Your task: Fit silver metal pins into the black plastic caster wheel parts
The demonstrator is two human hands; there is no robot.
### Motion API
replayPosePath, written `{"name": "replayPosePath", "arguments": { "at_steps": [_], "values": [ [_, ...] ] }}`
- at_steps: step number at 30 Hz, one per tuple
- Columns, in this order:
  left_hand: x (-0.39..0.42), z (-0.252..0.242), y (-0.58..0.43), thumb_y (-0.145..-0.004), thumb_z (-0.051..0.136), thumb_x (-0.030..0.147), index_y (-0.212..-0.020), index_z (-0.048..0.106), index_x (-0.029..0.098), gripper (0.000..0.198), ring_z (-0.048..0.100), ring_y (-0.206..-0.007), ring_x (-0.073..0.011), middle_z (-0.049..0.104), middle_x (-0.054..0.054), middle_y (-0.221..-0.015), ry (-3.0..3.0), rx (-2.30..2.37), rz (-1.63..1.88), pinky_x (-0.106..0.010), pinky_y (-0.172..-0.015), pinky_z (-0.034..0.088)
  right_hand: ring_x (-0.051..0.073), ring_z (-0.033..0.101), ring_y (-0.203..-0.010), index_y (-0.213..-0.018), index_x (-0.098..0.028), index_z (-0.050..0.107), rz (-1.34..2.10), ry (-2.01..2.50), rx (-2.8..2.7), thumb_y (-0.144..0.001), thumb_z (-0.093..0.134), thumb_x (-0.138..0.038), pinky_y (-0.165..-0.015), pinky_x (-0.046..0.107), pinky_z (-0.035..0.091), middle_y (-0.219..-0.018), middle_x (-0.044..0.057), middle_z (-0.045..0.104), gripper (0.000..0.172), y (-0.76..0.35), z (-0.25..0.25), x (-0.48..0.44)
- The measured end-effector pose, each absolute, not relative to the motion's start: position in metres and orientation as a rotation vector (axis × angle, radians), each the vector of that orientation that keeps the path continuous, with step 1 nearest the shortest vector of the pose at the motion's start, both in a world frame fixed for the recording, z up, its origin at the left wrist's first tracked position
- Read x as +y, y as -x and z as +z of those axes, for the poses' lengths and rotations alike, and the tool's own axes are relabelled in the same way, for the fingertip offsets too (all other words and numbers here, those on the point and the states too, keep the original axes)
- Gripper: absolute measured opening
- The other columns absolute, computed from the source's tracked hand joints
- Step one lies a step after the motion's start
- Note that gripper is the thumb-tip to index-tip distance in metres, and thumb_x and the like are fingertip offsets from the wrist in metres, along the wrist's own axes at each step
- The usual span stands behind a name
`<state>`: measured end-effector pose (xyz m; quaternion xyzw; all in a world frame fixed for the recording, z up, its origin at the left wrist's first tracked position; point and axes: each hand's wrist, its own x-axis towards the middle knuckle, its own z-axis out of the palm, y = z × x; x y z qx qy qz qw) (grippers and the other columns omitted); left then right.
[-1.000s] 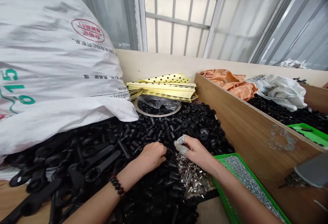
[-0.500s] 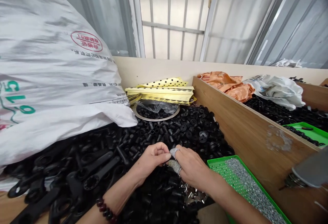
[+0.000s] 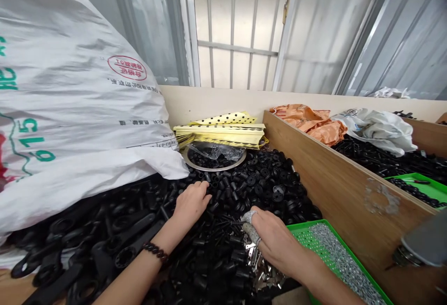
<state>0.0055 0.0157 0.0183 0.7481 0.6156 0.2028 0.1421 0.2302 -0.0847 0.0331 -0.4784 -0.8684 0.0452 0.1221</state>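
Small black tubular parts (image 3: 234,187) lie loose in front of the metal bowl (image 3: 209,170), and on the near side, to the bowl's right, I have a pile of shiny metal pieces (image 3: 267,272). My left hand (image 3: 191,202) is just in front of the bowl, over the black parts, its thumb standing apart from the fingers; from my end I cannot tell whether the fingertips grip one. My right hand (image 3: 274,235), nearer than the bowl and right of it, is at the metal pieces. Its grey-wrapped thumb and forefinger are drawn together, though I cannot tell whether they pinch anything.

The bowl itself holds dark pieces under crumpled clear plastic (image 3: 225,150). Folded yellow sheets (image 3: 223,132) with black dots lie across its far edge. Nearer and farther right of the bowl I see a green tray (image 3: 305,240), perforated, with small silvery pieces (image 3: 349,258) heaped along its right side.

To the bowl's left stands a bulging white sack (image 3: 80,100), its contents hidden from me. Well to its right, past a wooden partition (image 3: 349,193), another bay holds black parts (image 3: 366,156), an orange bag (image 3: 314,125), a crumpled white bag (image 3: 382,130) and a second green tray (image 3: 436,189) of small dark pieces.
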Motion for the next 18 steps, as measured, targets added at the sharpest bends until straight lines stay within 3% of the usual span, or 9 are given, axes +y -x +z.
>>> {"name": "replayPosePath", "arguments": {
  "at_steps": [3,6,9,13,18],
  "values": [
    [0.022,0.015,-0.009,-0.09,0.057,0.027,-0.113,0.057,0.016,0.026,0.061,-0.099,-0.023,0.06,-0.008,-0.117,-2.169,1.811,0.557,-0.044,-0.083,0.051,0.02,0.049,-0.076,-0.074,-0.022,0.033,0.18,1.395,-2.503,-0.056,0.036,0.0,-0.068,0.032,0.042,-0.085,0.005,0.052,0.029,-0.231,0.037,-0.087],
    [0.015,0.021,-0.009,-0.087,0.058,0.022,-0.107,0.059,0.016,0.021,0.061,-0.095,-0.0229,0.064,-0.007,-0.102,-2.148,1.741,0.625,-0.042,-0.084,0.05,0.021,0.049,-0.076,-0.073,-0.023,0.029,0.229,1.365,-2.441,-0.057,0.036,0.0,-0.068,0.032,0.042,-0.085,0.006,0.051,0.029,-0.236,0.043,-0.091],
    [-0.008,0.029,-0.01,-0.083,0.054,0.02,-0.104,0.058,0.016,0.022,0.064,-0.084,-0.0195,0.066,-0.005,-0.089,-2.106,1.55,0.709,-0.032,-0.077,0.052,0.02,0.046,-0.073,-0.072,-0.023,0.026,0.221,1.314,-2.358,-0.055,0.036,0.001,-0.063,0.031,0.04,-0.081,0.004,0.049,0.031,-0.24,0.052,-0.097],
    [-0.051,0.038,-0.016,-0.078,0.053,0.027,-0.102,0.062,0.017,0.027,0.063,-0.082,-0.0183,0.065,-0.004,-0.091,-2.028,1.276,0.791,-0.026,-0.069,0.053,0.018,0.044,-0.072,-0.073,-0.022,0.032,0.223,1.234,-2.306,-0.061,0.036,0.002,-0.063,0.029,0.039,-0.08,0.002,0.048,0.028,-0.239,0.064,-0.109],
    [-0.085,0.049,-0.028,-0.074,0.062,0.023,-0.095,0.072,0.022,0.023,0.063,-0.086,-0.02,0.069,-0.003,-0.094,-1.787,0.898,0.955,-0.027,-0.074,0.05,0.019,0.044,-0.073,-0.079,-0.02,0.044,0.138,1.199,-2.399,-0.068,0.037,0.001,-0.067,0.031,0.04,-0.083,0.005,0.051,0.025,-0.233,0.064,-0.123]
  ]
}}
